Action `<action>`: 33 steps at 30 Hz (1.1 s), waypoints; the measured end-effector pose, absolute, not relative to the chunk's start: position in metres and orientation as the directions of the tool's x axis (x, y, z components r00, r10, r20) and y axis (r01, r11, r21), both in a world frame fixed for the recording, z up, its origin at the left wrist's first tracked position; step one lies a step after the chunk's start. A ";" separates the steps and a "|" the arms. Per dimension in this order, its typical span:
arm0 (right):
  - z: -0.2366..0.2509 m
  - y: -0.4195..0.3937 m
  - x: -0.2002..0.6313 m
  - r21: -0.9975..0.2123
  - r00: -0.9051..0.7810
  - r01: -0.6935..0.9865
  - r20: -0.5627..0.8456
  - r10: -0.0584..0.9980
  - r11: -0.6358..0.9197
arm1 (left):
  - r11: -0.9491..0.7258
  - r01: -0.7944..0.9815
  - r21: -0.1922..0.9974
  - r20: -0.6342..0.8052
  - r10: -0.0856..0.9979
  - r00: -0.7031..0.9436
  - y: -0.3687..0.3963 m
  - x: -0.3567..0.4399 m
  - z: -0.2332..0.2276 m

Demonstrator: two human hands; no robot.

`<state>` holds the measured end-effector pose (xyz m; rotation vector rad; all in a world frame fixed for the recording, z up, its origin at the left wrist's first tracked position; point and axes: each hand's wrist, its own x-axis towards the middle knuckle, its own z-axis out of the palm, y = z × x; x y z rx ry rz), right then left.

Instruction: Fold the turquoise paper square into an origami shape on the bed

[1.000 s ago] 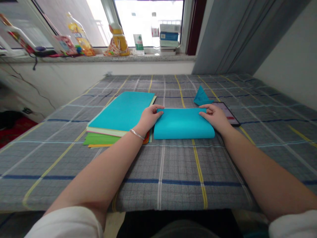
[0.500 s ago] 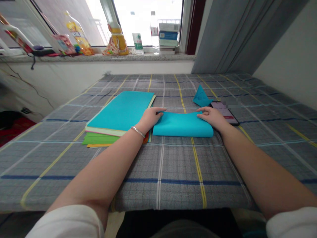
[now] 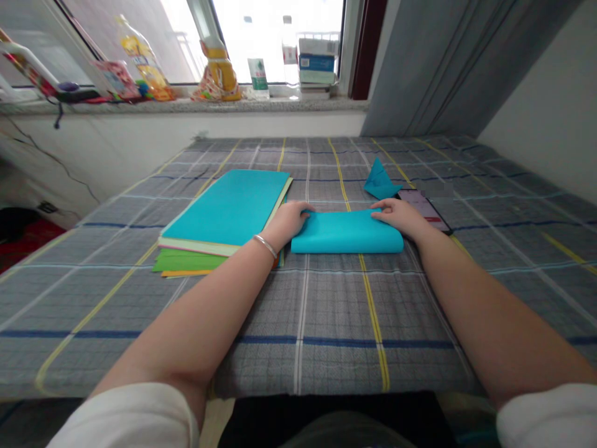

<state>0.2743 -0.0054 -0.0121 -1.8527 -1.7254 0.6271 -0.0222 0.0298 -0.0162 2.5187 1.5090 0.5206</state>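
A sheet of blue paper (image 3: 347, 233) lies bent over on itself in front of me, its rounded fold facing my body. My left hand (image 3: 295, 219) grips its far left corner, thumb on top and fingers curled at the edge. At the far right corner, my right hand (image 3: 396, 214) pinches the paper between thumb and fingers. Beside my left hand rests a stack of coloured paper (image 3: 233, 208), blue on top with green and orange sheets showing beneath. Beyond my right hand stands a folded blue paper shape (image 3: 380, 180) with a pointed top.
A phone (image 3: 422, 208) lies just right of my right hand. The plaid cloth (image 3: 336, 311) covers the table. On the windowsill (image 3: 275, 106) stand bottles, a tube (image 3: 258, 76) and stacked boxes (image 3: 318, 65). A grey curtain (image 3: 443, 62) hangs at the right.
My left hand has shifted slightly right along the paper's far edge. The bent paper looks a little flatter at its far edge; both hands keep hold of it.
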 end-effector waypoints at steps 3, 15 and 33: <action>-0.013 -0.004 0.276 -0.663 0.072 0.747 0.001 0.997 -0.053 | -0.513 0.827 0.231 0.213 0.856 0.471 0.029 -0.022 -0.016; -0.019 0.000 0.279 -0.675 0.080 0.736 0.017 0.997 -0.047 | -0.547 0.837 0.020 0.267 0.810 0.523 0.023 -0.021 -0.016; -0.014 -0.006 0.274 -0.665 0.091 0.746 0.040 0.995 -0.041 | -0.546 0.834 -0.082 0.158 0.819 0.552 -0.022 0.008 -0.002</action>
